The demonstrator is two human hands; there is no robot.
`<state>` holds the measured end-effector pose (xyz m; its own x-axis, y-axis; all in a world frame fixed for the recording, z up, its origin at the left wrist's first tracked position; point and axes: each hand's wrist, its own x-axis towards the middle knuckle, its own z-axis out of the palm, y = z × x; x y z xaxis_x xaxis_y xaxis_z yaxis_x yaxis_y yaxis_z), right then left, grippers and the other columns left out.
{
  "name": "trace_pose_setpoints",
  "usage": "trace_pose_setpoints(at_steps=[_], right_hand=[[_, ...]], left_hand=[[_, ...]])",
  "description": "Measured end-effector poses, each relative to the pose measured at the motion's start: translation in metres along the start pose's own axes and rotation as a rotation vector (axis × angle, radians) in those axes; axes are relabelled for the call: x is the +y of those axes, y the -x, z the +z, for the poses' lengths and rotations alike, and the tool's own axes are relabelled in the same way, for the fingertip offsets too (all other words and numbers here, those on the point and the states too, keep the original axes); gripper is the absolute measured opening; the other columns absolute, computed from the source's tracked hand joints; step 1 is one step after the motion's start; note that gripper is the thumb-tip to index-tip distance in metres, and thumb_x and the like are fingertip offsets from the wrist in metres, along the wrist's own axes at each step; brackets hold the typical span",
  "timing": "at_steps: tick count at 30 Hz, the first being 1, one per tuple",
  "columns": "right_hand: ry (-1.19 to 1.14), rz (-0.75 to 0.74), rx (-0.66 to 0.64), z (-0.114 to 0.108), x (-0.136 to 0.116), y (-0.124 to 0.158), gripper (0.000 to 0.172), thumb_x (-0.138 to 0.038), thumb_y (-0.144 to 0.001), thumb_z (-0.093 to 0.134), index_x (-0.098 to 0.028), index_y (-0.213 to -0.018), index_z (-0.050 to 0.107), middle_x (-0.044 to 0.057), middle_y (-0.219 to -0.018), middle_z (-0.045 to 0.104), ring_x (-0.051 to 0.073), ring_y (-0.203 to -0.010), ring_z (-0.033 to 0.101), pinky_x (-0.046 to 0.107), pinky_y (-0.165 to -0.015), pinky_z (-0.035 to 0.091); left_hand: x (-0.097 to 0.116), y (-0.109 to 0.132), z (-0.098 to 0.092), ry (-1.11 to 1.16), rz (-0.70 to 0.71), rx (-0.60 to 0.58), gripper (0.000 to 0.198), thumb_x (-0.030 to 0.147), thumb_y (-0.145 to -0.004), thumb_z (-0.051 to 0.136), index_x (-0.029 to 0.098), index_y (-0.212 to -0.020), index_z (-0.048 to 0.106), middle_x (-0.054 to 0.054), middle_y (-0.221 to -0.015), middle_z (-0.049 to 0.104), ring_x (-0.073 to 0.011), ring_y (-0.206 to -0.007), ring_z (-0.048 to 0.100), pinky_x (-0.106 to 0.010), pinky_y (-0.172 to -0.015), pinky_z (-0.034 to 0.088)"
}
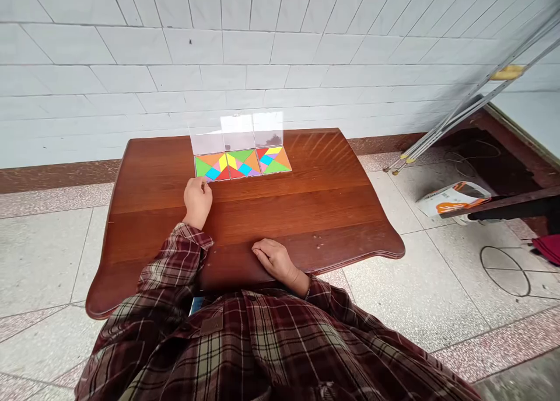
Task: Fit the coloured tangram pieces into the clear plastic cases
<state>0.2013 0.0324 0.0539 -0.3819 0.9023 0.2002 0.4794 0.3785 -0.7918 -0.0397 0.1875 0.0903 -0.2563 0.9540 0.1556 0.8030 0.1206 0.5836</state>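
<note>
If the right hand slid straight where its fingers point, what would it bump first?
The right hand would probably bump the left wrist first, though depth is hard to judge here.

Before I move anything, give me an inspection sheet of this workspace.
Surface: polished reddish-brown wooden table with a scalloped near edge.
Job's things: coloured geometric puzzle tiles in a row at the far side, with clear plastic sheets upright behind them.
Clutter: small pale specks on the tabletop near the right hand.
Grippers: left hand empty, fingertips at the tiles' near corner, contact unclear; right hand empty, resting at the table's near edge.
Cables: thin wire loop on the floor, far right.
Surroundings: white tiled wall, leaning metal poles, orange-and-white packet on the floor.
</note>
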Motion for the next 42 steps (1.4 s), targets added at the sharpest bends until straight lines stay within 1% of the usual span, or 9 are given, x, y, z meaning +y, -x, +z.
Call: trace_pose_setpoints(at_steps=[1,5,12,20,26,30,34,39,42], right_hand=[[0.017,-0.002,0.013,0.002,0.002,-0.001,0.034,-0.043,-0.1,0.04,-0.025,-0.086,0.066,0.007,-0.082,0.069,0.021,-0.077,0.063,0.036,-0.078,0.051],[0.073,-0.017,0.035,0.006,0.008,-0.005,0.033,-0.041,-0.1,0.041,-0.026,-0.087,0.067,0.006,-0.082,0.069,0.02,-0.078,0.063,0.035,-0.077,0.051],[0.112,-0.055,0.051,0.011,0.013,-0.009,0.03,-0.037,-0.1,0.043,-0.024,-0.087,0.067,0.006,-0.085,0.07,0.02,-0.081,0.063,0.033,-0.08,0.05],[0.147,-0.08,0.041,0.011,0.016,-0.014,0.023,-0.03,-0.098,0.047,-0.022,-0.089,0.067,0.006,-0.088,0.07,0.019,-0.083,0.063,0.032,-0.082,0.049],[0.12,-0.065,0.043,0.011,0.014,-0.017,0.019,-0.027,-0.096,0.05,-0.023,-0.088,0.067,0.006,-0.089,0.07,0.018,-0.083,0.063,0.031,-0.083,0.048],[0.095,-0.07,0.043,0.011,0.012,-0.018,0.017,-0.025,-0.095,0.051,-0.023,-0.087,0.066,0.005,-0.089,0.069,0.019,-0.084,0.063,0.031,-0.084,0.048],[0.092,-0.071,0.039,0.009,0.011,-0.018,0.019,-0.026,-0.096,0.05,-0.024,-0.086,0.066,0.005,-0.089,0.069,0.018,-0.084,0.062,0.03,-0.083,0.047],[-0.001,-0.023,0.051,0.004,0.007,-0.015,0.023,-0.031,-0.094,0.048,-0.023,-0.085,0.067,0.006,-0.089,0.069,0.019,-0.085,0.062,0.032,-0.085,0.047],[-0.116,0.073,0.125,0.0,0.006,-0.012,0.023,-0.036,-0.092,0.048,-0.023,-0.085,0.067,0.005,-0.089,0.07,0.02,-0.085,0.062,0.033,-0.084,0.048]], left_hand=[[-0.004,-0.006,-0.002,-0.061,-0.017,-0.025,0.028,0.017,-0.087,0.043,0.013,-0.105,0.064,-0.014,-0.108,0.063,-0.0249,-0.1,0.06,-0.037,-0.093,0.048],[-0.008,-0.015,0.0,-0.222,0.052,-0.099,0.036,0.015,-0.087,0.041,0.011,-0.114,0.064,-0.018,-0.114,0.06,-0.029,-0.108,0.057,-0.039,-0.096,0.046],[-0.011,-0.019,0.007,-0.346,0.114,-0.112,0.039,0.016,-0.09,0.036,0.011,-0.116,0.064,-0.019,-0.118,0.057,-0.0282,-0.107,0.055,-0.038,-0.095,0.044],[-0.015,-0.001,-0.009,-0.466,0.106,-0.135,0.037,0.016,-0.091,0.034,0.01,-0.111,0.064,-0.02,-0.118,0.058,-0.0284,-0.104,0.056,-0.037,-0.09,0.044],[-0.014,0.032,-0.025,-0.502,0.157,-0.209,0.035,0.017,-0.091,0.036,0.009,-0.11,0.064,-0.021,-0.116,0.059,-0.0287,-0.098,0.06,-0.037,-0.082,0.046],[-0.017,0.062,-0.041,-0.54,0.182,-0.292,0.035,0.01,-0.087,0.037,0.012,-0.107,0.065,-0.017,-0.111,0.062,-0.0264,-0.093,0.063,-0.035,-0.077,0.046],[-0.016,0.097,-0.056,-0.547,0.218,-0.377,0.033,0.01,-0.087,0.038,0.015,-0.104,0.065,-0.013,-0.109,0.064,-0.0242,-0.092,0.064,-0.033,-0.074,0.046],[0.001,0.145,-0.055,-0.499,0.283,-0.479,0.033,0.008,-0.085,0.038,0.013,-0.102,0.065,-0.014,-0.107,0.064,-0.025,-0.094,0.063,-0.034,-0.076,0.047],[0.014,0.17,-0.048,-0.424,0.336,-0.539,0.034,0.008,-0.086,0.038,0.014,-0.102,0.066,-0.013,-0.104,0.064,-0.024,-0.091,0.062,-0.034,-0.078,0.048]])
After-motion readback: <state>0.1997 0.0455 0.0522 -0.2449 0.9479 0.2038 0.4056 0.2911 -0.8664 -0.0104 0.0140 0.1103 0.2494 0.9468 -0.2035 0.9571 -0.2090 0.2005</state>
